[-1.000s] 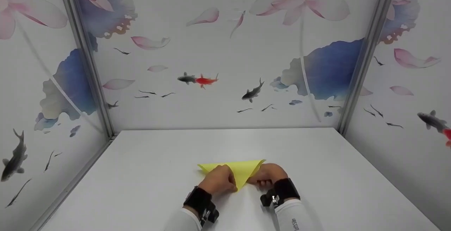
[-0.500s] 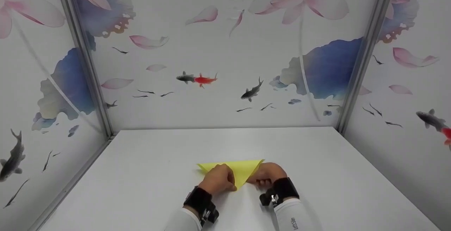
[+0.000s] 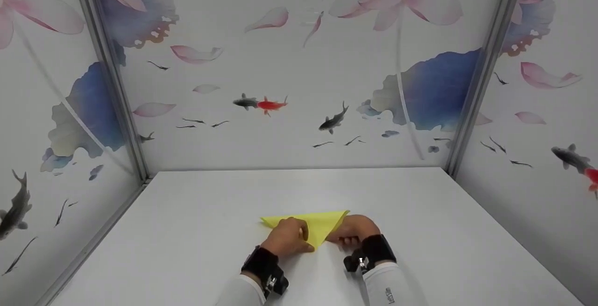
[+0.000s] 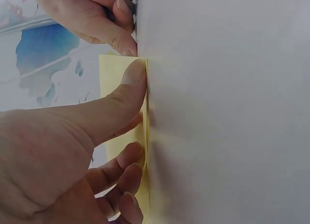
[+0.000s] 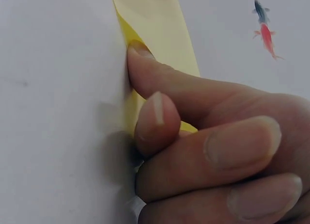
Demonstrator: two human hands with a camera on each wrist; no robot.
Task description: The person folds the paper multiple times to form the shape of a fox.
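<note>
A sheet of yellow paper (image 3: 321, 226) lies on the white table, folded into a roughly triangular shape with a corner towards me. My left hand (image 3: 287, 238) is over its left part. In the left wrist view, the left thumb (image 4: 133, 81) presses down at the paper's edge while the other fingers bend loosely beside it. My right hand (image 3: 357, 229) is at the paper's right edge and partly hidden by it. In the right wrist view, the right thumb (image 5: 145, 64) is tucked under a flap of the paper, with the remaining fingers curled below.
The white table (image 3: 210, 194) is enclosed by white panels printed with lotus flowers, petals and fish (image 3: 334, 121). Metal posts (image 3: 124, 119) stand at the back corners. A black band with a small camera sits on each wrist, above white sleeves (image 3: 385, 282).
The left index finger has lifted away from the thumb, leaving a gap over the paper. My right hand and the yellow paper stay almost where they were.
</note>
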